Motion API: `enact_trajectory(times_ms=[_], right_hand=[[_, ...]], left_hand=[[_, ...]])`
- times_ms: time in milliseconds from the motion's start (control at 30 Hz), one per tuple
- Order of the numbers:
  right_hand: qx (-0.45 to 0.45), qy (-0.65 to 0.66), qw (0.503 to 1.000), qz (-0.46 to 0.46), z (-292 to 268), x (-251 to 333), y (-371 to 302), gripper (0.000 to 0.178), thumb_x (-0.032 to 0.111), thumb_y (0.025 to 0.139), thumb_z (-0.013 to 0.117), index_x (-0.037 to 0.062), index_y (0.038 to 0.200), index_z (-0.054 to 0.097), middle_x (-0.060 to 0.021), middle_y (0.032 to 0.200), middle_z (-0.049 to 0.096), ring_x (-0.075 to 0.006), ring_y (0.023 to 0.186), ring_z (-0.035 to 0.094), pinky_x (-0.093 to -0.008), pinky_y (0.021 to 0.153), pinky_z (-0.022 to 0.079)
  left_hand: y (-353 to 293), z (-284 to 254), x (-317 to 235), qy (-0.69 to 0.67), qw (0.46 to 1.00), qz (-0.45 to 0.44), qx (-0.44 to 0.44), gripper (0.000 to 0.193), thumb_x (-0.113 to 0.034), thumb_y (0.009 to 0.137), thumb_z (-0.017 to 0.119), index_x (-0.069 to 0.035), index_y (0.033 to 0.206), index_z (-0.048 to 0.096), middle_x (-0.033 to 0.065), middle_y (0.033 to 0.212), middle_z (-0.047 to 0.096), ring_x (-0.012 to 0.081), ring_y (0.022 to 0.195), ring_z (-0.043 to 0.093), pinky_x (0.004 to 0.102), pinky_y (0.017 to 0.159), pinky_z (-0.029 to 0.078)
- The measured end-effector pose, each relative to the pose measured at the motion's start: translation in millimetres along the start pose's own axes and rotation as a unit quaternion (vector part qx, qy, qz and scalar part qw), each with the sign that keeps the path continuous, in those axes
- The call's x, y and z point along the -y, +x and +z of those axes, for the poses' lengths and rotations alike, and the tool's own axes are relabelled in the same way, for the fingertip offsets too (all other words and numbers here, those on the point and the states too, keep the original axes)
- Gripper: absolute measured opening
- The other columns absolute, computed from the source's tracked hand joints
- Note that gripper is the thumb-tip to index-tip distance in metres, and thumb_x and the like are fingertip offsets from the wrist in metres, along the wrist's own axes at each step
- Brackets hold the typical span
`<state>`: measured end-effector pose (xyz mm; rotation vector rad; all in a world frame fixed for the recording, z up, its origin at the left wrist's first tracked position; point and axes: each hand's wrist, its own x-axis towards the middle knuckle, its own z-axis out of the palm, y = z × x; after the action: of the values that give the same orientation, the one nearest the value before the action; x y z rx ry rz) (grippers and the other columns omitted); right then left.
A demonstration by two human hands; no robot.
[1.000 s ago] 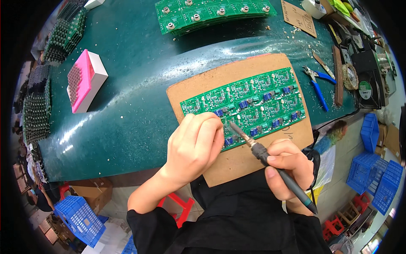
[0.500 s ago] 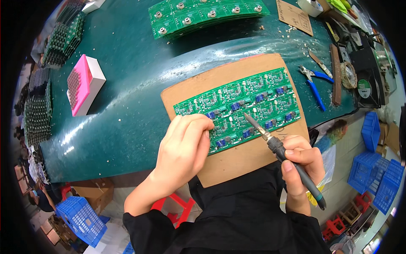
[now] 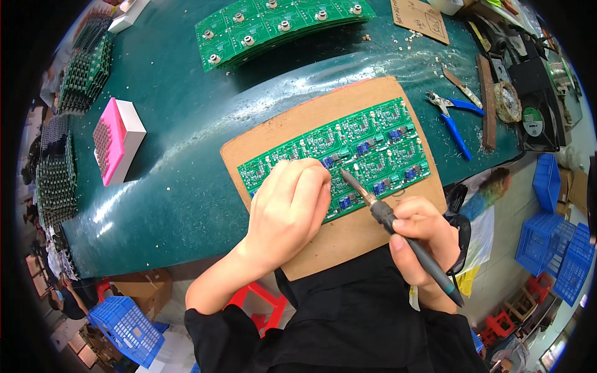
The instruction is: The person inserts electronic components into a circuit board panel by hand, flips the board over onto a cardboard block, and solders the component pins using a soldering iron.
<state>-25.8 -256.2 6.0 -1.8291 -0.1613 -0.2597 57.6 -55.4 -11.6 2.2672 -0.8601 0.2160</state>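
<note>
A green circuit board panel (image 3: 354, 127) with small blue parts lies on a brown cardboard sheet (image 3: 329, 252). My left hand (image 3: 286, 208) is closed over the panel's left part, fingertips pinched close to its surface. Whatever they hold, if anything, is hidden from view. In my right hand (image 3: 429, 236) is a soldering iron (image 3: 384, 216), gripped like a pen by its dark handle. The iron slants down to the left, and its tip is at the middle of the panel, just right of my left fingertips. Whether the tip touches the board I cannot tell.
Beyond the cardboard stands a stack of green boards (image 3: 267, 37). A pink-and-white box (image 3: 118, 140) with small pins sits at left, near more stacked boards (image 3: 56, 186). Blue-handled cutters (image 3: 457, 127), a brown bar (image 3: 486, 102) and a solder spool (image 3: 533, 121) are at right.
My left fingertips have moved right across the panel, closer to the iron's tip. The tip stays over about the same part of the board. The whole view has shifted slightly.
</note>
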Motion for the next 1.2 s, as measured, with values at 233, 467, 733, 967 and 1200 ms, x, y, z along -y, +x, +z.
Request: enact_trajectory(times_ms=[233,467,733,967,1200], right_hand=[[-0.024,0.034,0.994,-0.100,-3,-7,-1,0.021,-0.005,0.072,0.066,-0.0038,0.092,0.059,-0.0133,0.064,0.056,-0.0242,0.061,0.057,-0.0367,0.059,0.047],[0.023,0.000,0.997,-0.079,-3,-7,4,0.022,-0.004,0.072,0.067,-0.0036,0.092,0.060,-0.0128,0.067,0.058,-0.0221,0.061,0.058,-0.0322,0.054,0.045],[-0.014,0.023,0.997,-0.068,-8,-5,4,0.019,-0.005,0.072,0.067,-0.0026,0.089,0.060,-0.0140,0.072,0.059,-0.0229,0.064,0.058,-0.0312,0.056,0.045],[-0.005,0.034,0.997,-0.072,-9,-9,6,0.017,-0.004,0.074,0.066,-0.0027,0.090,0.061,-0.0155,0.078,0.060,-0.0224,0.064,0.058,-0.0309,0.057,0.046],[-0.064,0.049,0.996,-0.048,-35,-11,-6,0.018,-0.003,0.077,0.065,-0.0023,0.093,0.057,-0.0190,0.084,0.060,-0.0172,0.063,0.055,-0.0269,0.054,0.042]], left_hand=[[2,-3,2,-0.039,0.999,-0.009,0.006,0.022,0.009,0.072,0.067,-0.002,0.089,0.058,0.0106,0.090,0.063,0.0268,0.080,0.060,0.0348,0.072,0.048],[2,5,0,0.031,0.999,0.031,-0.015,0.023,0.007,0.071,0.070,-0.003,0.088,0.059,0.0093,0.088,0.062,0.0248,0.073,0.058,0.0338,0.064,0.047],[5,5,-1,0.075,0.994,0.074,-0.032,0.022,0.005,0.069,0.072,-0.003,0.086,0.060,0.0074,0.085,0.061,0.0231,0.066,0.055,0.0321,0.058,0.046],[9,3,-6,0.093,0.994,0.061,-0.006,0.019,0.005,0.072,0.071,-0.003,0.086,0.060,0.0086,0.086,0.061,0.0242,0.068,0.055,0.0332,0.061,0.046],[16,-18,-5,0.011,0.998,0.036,0.051,0.020,0.004,0.075,0.067,-0.002,0.094,0.061,0.0087,0.087,0.060,0.0256,0.072,0.057,0.0344,0.064,0.047]])
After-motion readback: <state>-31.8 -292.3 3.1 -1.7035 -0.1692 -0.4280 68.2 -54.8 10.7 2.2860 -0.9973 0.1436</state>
